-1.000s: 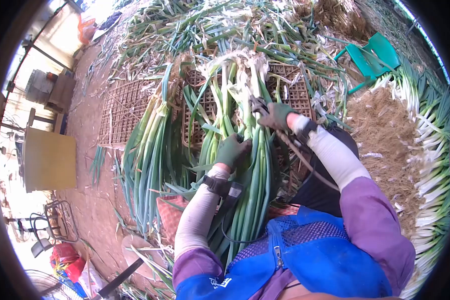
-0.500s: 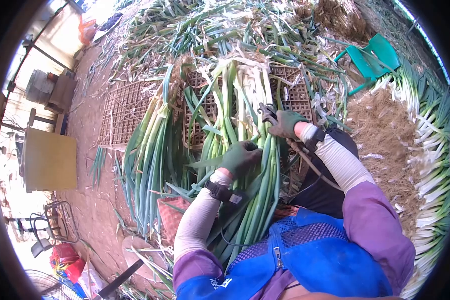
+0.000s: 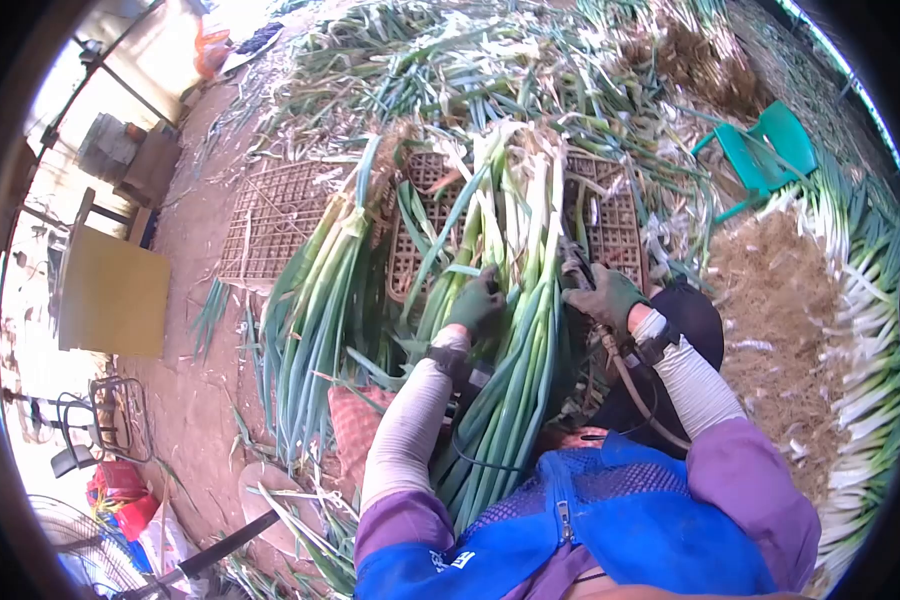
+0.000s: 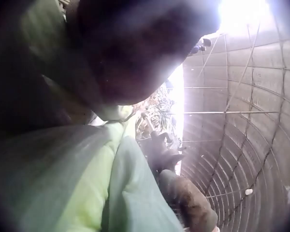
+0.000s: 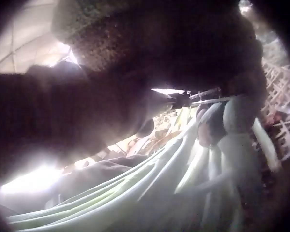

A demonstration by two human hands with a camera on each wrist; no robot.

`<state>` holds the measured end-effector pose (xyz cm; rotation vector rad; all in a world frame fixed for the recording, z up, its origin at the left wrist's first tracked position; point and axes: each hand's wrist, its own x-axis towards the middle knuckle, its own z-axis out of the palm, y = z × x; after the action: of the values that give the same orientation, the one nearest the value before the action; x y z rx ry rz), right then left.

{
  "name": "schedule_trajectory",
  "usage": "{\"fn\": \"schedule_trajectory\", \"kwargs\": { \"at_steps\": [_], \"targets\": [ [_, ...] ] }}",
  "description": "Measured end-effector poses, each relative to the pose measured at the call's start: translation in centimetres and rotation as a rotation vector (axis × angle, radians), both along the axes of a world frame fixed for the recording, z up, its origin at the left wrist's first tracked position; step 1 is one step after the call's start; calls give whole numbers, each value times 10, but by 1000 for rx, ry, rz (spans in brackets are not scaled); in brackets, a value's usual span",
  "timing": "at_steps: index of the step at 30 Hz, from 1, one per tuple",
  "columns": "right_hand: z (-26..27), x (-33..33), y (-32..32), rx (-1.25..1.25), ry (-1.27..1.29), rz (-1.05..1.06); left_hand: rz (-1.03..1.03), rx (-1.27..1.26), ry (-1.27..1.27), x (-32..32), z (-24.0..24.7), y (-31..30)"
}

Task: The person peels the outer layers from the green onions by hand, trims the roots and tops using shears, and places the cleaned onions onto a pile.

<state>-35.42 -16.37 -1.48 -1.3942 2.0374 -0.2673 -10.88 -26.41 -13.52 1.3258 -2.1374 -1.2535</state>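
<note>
The bunch of long green-and-white leek-like stalks (image 3: 532,330) lies across a brown plastic lattice crate (image 3: 617,238), pale root ends towards its far edge, leaves draped over its near edge towards the person's lap. The right hand (image 3: 612,297), in a green-and-grey work glove, is wrapped round a dark, gun-shaped tool (image 3: 576,268) whose front lies beside the pale shanks; a tan flexible hose (image 3: 627,378) trails from it. The left hand (image 3: 476,302), gloved alike, touches the bunch's left side; whether its fingers pinch any stalks, I cannot tell.

The step looks like working the tool along the shanks. To do it well, the left hand should steady the stalks below the pale part and fan them slightly, while the tool points along the layers, clear of the glove, so that loose skin parts without splitting sound leaf.

The shanks are smooth, slim cylinders opening into flat, waxy, ribbon-like leaves; the roots are wispy. A second leek-like bunch (image 3: 322,285) lies left of the crate. Beyond the far edge spreads limp, shredded leaf litter (image 3: 410,65); to the right lie a matted heap of straw-brown fibres (image 3: 770,275) and a row of white-ended stalks (image 3: 863,365).
</note>
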Motion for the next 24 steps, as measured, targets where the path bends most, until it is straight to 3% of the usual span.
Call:
{"fn": "schedule_trajectory", "kwargs": {
  "at_steps": [2, 4, 6, 7, 9, 10, 12, 14, 15, 17, 18, 19, 20, 21, 23, 24],
  "targets": [
    [-9, -9, -13, 50, 105, -54, 86, 100, 38, 10, -14, -8],
    [-26, -26, -26, 87, 199, -128, 85, 200, -136, 12, 60, -1],
    [-56, -46, -36, 138, 268, -200, 148, 244, -51, 8, 63, 3],
    [-61, -52, -41, 257, 230, -220, 33, 73, -6, 13, 34, 2],
    [-67, -40, -35, 65, 364, -127, -86, 27, 78, 17, -44, -11],
    [-67, -33, -32, -100, 404, -53, -49, 111, 107, 12, -19, -8],
    [-67, -18, -32, -399, 143, -11, 68, 340, 156, 0, 39, 7],
    [-69, 6, -44, -232, -346, -133, 114, 461, 209, -7, 75, 21],
    [-122, 3, -62, -237, -517, -15, 72, 542, 415, 3, 4, 6],
    [-157, 7, -81, -39, -1223, -95, 77, 498, 401, 5, 15, 12],
    [-132, 24, -83, 190, -1748, -302, 83, 471, 393, 8, 21, 13],
    [-122, 33, -77, -49, -1282, -54, 82, 262, 273, 17, 9, 8],
    [-113, 42, -71, -229, -739, 89, 82, 313, 298, 19, 30, 10],
    [-99, 49, -65, -146, -1020, -66, 81, 371, 319, 22, 69, 22],
    [-67, 61, -49, -113, -1297, -220, 42, 467, 382, 31, 108, 35],
    [-52, 64, -44, -175, -1301, -215, -27, 461, 387, 37, 124, 38]
  ]
}}
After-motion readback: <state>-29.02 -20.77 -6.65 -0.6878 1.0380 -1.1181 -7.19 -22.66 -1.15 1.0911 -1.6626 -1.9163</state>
